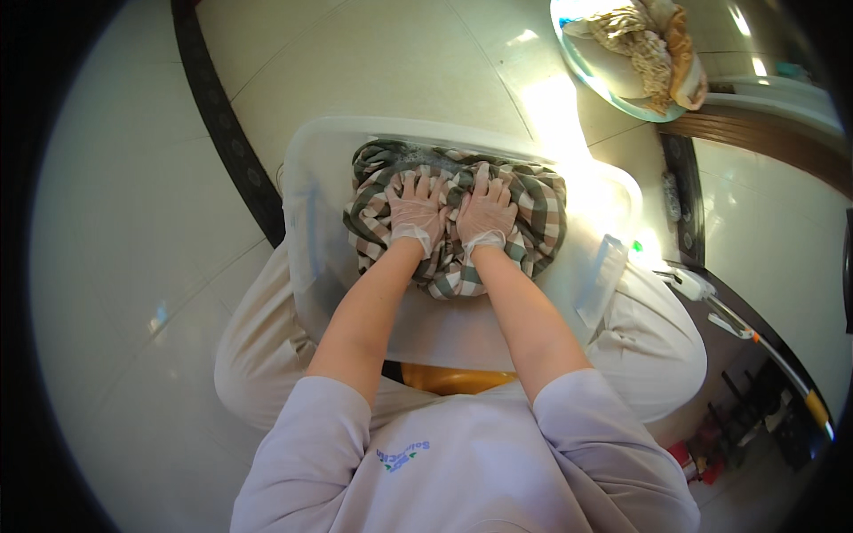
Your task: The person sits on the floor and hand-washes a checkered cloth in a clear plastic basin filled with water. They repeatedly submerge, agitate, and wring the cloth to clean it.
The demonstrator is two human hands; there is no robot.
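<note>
A wet checked cloth point(541, 212) in dark green, white and brown lies bunched in a translucent plastic tub point(400, 124) between my knees. My left hand point(420, 208), in a thin clear disposable glove, rests palm down on the left half of the cloth with its fingers apart. Beside it, my right hand point(488, 206) wears the same kind of glove and presses flat on the cloth, fingers apart. Suds and water point(423, 158) show along the cloth's far edge. What lies under the cloth is hidden.
A pale basin point(623, 110) with crumpled beige and tan laundry point(650, 60) stands at the far right. To the right lies a long-handled cleaning tool point(726, 313). Dark border strips point(226, 126) cross the tiled floor. Part of a yellow seat or stool point(453, 380) shows beneath me.
</note>
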